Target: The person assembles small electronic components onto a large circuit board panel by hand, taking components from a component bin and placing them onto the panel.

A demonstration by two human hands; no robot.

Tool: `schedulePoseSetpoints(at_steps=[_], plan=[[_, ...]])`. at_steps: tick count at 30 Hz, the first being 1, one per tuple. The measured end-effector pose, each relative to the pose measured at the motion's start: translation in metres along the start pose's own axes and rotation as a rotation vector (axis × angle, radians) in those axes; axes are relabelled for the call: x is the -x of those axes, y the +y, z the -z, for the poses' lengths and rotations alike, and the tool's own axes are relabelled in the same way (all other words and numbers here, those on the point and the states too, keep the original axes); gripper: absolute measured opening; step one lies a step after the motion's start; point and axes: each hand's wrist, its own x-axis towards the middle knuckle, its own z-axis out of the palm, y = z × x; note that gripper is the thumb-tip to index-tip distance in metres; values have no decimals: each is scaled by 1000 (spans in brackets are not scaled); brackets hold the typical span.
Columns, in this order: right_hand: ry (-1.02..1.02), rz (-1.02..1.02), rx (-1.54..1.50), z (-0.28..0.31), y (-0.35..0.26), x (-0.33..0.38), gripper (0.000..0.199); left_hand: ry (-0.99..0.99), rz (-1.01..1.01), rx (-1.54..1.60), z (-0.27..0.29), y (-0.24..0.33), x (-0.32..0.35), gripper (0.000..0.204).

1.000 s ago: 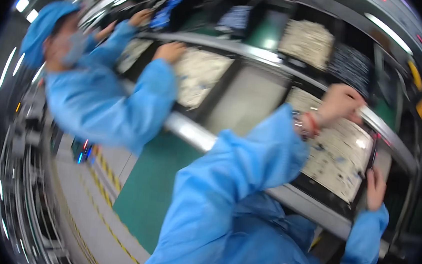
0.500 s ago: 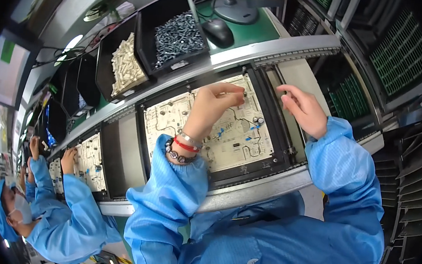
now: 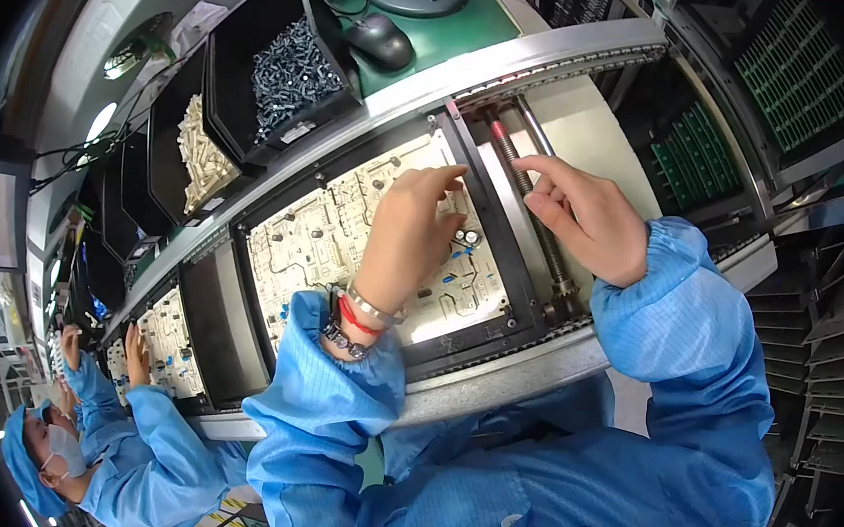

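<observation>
A cream circuit board (image 3: pixel 331 217) with small dark and blue parts lies in a black frame (image 3: pixel 460 340) on the conveyor. My left hand (image 3: pixel 410 227) hovers over its right half, fingers bent and thumb apart from the forefinger; nothing shows between them. The hand hides part of the board. To the right, my right hand (image 3: pixel 592 218) is above a threaded metal rod (image 3: pixel 545 236) beside the frame. Its forefinger and thumb are stretched out with a gap between them, the other fingers curled. No held thing is visible there.
Behind the conveyor rail (image 3: pixel 427 95) stand a black bin of dark screws (image 3: pixel 292 82) and a bin of cream pieces (image 3: pixel 200 159). A mouse (image 3: pixel 381 41) sits on a green mat. Left, a co-worker (image 3: pixel 150 441) reaches over another board (image 3: pixel 169 347). Green boards (image 3: pixel 697 157) stand in a rack right.
The bins, rail and board appear farther left and higher in view. My left thumb and forefinger, close together before, are now apart. My right hand has moved slightly left and down in the picture.
</observation>
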Motion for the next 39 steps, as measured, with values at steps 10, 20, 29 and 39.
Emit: schedulePoseSetpoints(at_steps=[10, 20, 29, 39], plan=[[84, 146, 51, 0, 6, 11, 30, -77, -23, -102, 0, 6, -6, 46], [76, 305, 315, -11, 3, 15, 34, -124, -54, -61, 11, 4, -3, 41], [-474, -59, 130, -35, 5, 33, 65, 54, -55, 156, 63, 47, 73, 35], [-560, 41, -44, -64, -2, 22, 60, 1003, 267, -86, 7, 106, 236, 26]])
